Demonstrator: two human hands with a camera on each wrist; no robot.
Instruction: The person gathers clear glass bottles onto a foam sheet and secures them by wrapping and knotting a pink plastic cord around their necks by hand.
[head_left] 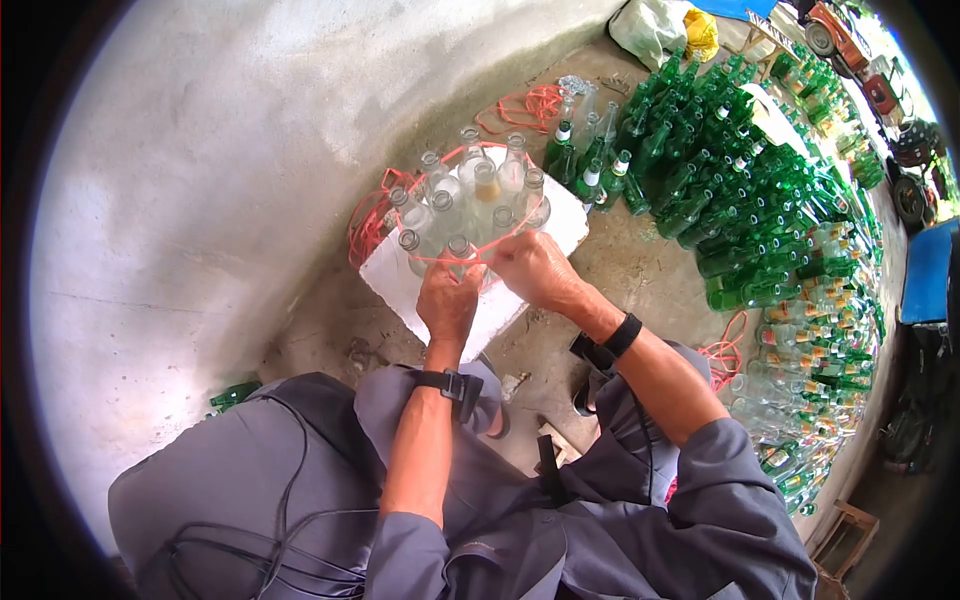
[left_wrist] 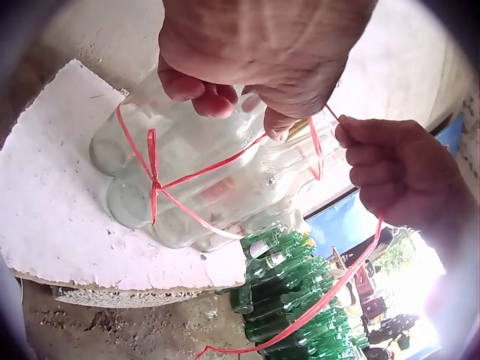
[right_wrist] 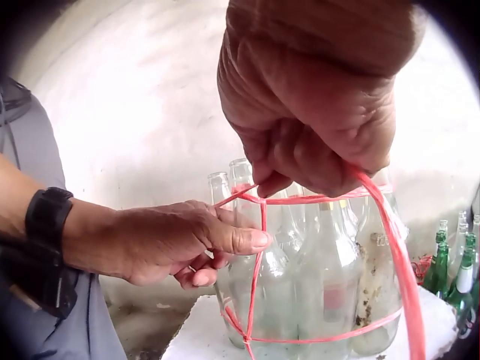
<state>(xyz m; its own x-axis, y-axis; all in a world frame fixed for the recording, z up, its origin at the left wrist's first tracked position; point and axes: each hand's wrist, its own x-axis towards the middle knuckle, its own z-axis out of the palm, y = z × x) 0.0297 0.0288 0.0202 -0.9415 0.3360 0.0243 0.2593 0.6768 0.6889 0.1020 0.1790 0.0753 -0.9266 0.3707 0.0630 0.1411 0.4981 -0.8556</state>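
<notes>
Several clear glass bottles (head_left: 440, 215) stand upright in a tight bundle on a white foam block (head_left: 400, 300). Pink plastic string (right_wrist: 330, 199) circles their necks, and another loop runs round them lower down, joined by a vertical strand. At the near side of the bundle, my left hand (head_left: 449, 300) pinches the string beside a bottle neck, its thumb (right_wrist: 251, 240) pointing towards the vertical strand. My right hand (head_left: 540, 270), just to its right, grips the string in curled fingers; a short length stretches between both hands, and a long tail (left_wrist: 322, 304) hangs from the right one.
Many green bottles (head_left: 690, 190) crowd the floor on the right, with clear ones (head_left: 770, 390) nearer me. Loose pink string (head_left: 530, 105) lies behind the block and more string (head_left: 370, 225) at its left. A concrete wall (head_left: 200, 200) rises on the left.
</notes>
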